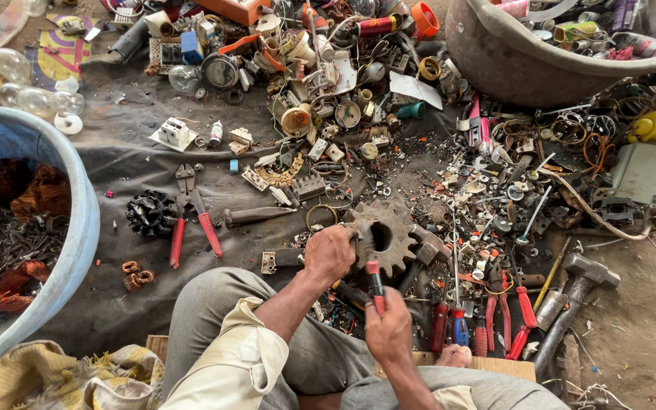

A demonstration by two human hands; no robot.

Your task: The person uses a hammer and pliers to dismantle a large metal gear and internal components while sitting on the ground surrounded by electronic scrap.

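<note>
Right hand (389, 330) holds red-tipped screwdriver (375, 285) upright, pointing at gear (381, 237).

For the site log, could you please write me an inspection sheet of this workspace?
Surface: dark cloth on dirt ground, littered.
Job's things: toothed metal gear; red-handled screwdriver.
Clutter: red-handled cutters, hammer, bulbs, scrap parts.
Hands: left hand grips the gear's edge; right hand has its fingers closed on the screwdriver.
Cables: loose wires among the scrap.
Surroundings: blue tub of copper windings, grey basin.
</note>
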